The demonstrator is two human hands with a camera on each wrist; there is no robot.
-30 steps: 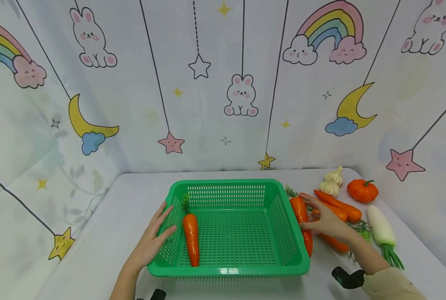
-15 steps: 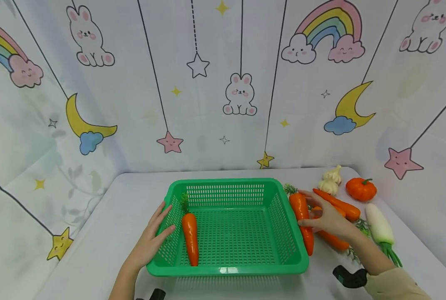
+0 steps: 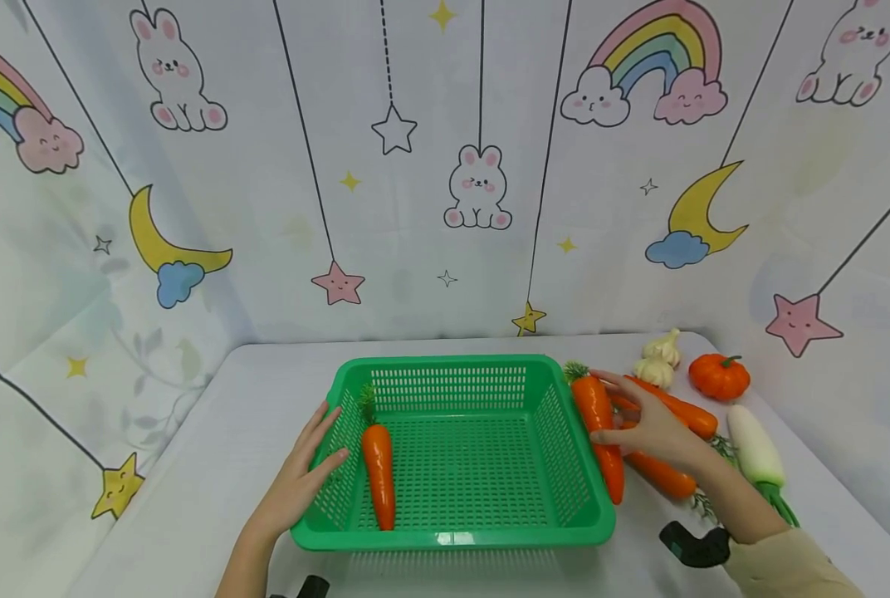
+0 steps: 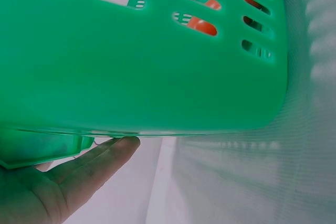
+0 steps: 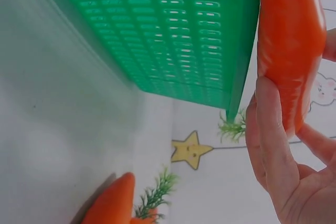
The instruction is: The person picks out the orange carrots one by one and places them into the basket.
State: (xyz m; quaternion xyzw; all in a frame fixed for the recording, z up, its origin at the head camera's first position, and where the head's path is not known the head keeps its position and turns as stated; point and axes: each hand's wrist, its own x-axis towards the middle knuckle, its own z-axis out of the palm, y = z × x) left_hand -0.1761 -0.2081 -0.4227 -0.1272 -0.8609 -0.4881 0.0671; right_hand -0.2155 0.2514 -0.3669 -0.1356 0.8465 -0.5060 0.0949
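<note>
My right hand (image 3: 657,432) holds an orange carrot (image 3: 593,407) with a leafy green top, just outside the right rim of a green plastic basket (image 3: 445,540). In the right wrist view, thumb and fingers lie around the raised carrot (image 5: 291,30), close by the basket wall (image 5: 157,30). Fingers spread, my left hand (image 3: 295,486) rests against the basket's left rim. The left wrist view has its fingers (image 4: 100,169) extended along the basket's edge. Inside the basket, one carrot (image 3: 380,477) lies along the left side.
Right of the basket, more carrots (image 3: 665,477) lie partly behind my right hand. Beyond them are garlic bulbs (image 3: 654,371), a small orange pumpkin (image 3: 719,378) and a white radish (image 3: 755,444) with green leaves. A patterned cloth (image 3: 415,208) hangs behind the white table (image 3: 228,432).
My right hand and its carrot have shifted slightly up and left, closer to the basket's rim. The left hand keeps its place on the basket.
</note>
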